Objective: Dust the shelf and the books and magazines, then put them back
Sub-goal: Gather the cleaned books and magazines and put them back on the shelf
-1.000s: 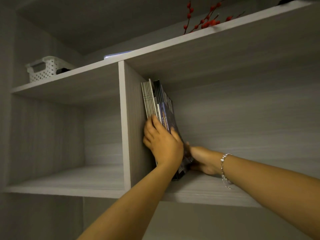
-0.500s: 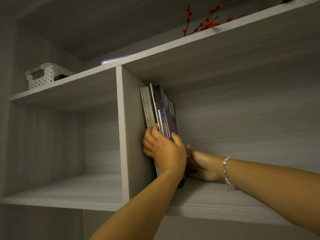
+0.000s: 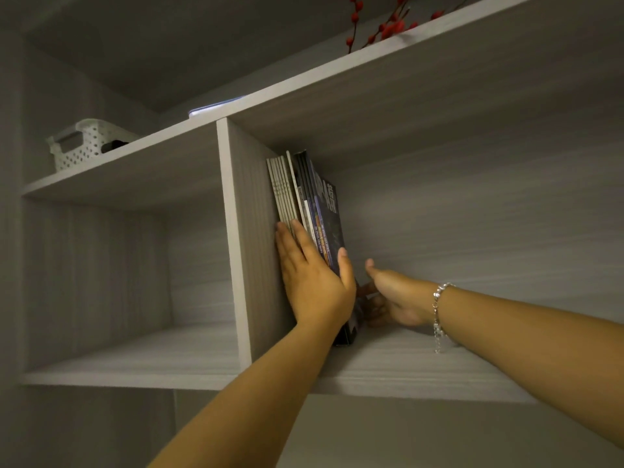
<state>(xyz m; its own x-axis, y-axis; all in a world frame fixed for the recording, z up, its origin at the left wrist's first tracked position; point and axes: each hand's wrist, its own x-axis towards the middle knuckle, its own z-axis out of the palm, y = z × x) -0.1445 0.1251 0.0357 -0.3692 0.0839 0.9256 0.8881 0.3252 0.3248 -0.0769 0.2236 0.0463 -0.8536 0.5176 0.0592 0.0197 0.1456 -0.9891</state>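
A stack of magazines [image 3: 305, 197] stands upright on the shelf [image 3: 405, 363], pushed into the left corner of the right compartment, against the divider [image 3: 236, 238]. The pale spines sit nearest the divider; the darker covers face right, the outermost one showing large white lettering.

The left hand [image 3: 312, 278] lies flat against the front edges of the magazines. Its fingers [image 3: 300, 238] are straight and released, pointing up along the spines, and the thumb is spread out to the right across the dark cover. It presses rather than grips.

The right hand [image 3: 393, 297] reaches in low from the right, its wrist wearing a silver bracelet [image 3: 439, 309] with a short chain hanging down. Its thumb sticks up and the hand looks loosely spread, the fingertips going toward the bottom of the stack behind the left hand. They are in shadow and partly hidden, so I cannot tell whether they touch the magazines or grasp anything.

The left compartment [image 3: 135, 352] shows only bare board. On the top board above it sits a white perforated basket [image 3: 84, 143] with something dark just beside it. Further right on that board lies a flat pale object [image 3: 216, 108] at the edge, and a branch of red berries [image 3: 388, 27] rises behind the board's front edge
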